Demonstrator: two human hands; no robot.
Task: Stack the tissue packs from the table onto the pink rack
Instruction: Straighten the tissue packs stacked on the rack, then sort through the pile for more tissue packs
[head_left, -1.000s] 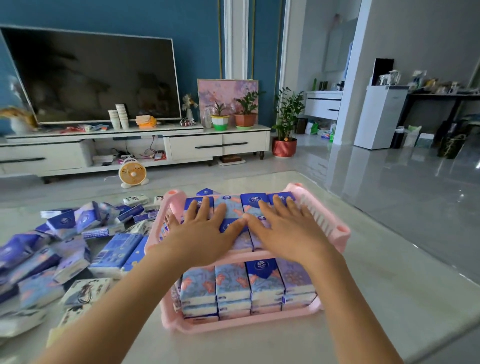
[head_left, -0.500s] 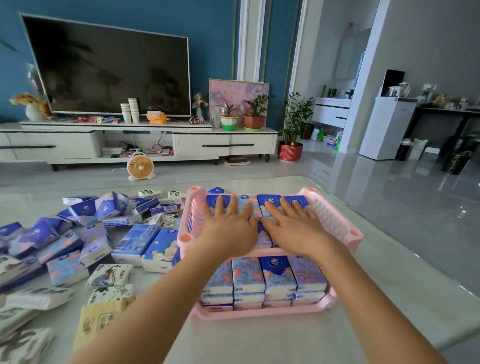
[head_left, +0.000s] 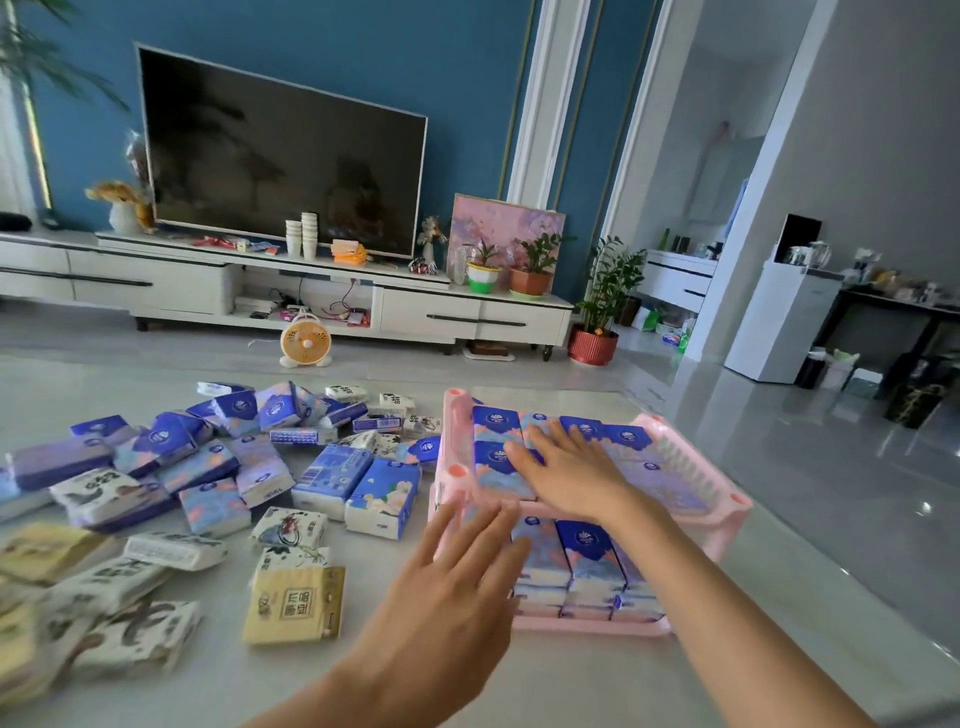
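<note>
Right hand (head_left: 571, 470) flat, fingers spread, resting on packs (head_left: 496, 421) atop rack (head_left: 724, 525), centre right. Left hand (head_left: 452, 592) spread, empty, lower centre, in front of rack's left corner. Left half: loose packs (head_left: 332, 475) strewn over table (head_left: 571, 675).

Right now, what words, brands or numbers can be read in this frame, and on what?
"原木纯品", as best it can be made out: on the yellow tissue pack at the front middle of the table.
Crest logos on the stacked packs in the pink rack: too small to read.
Print on the blue loose pack and the white ones: blurred.
</note>
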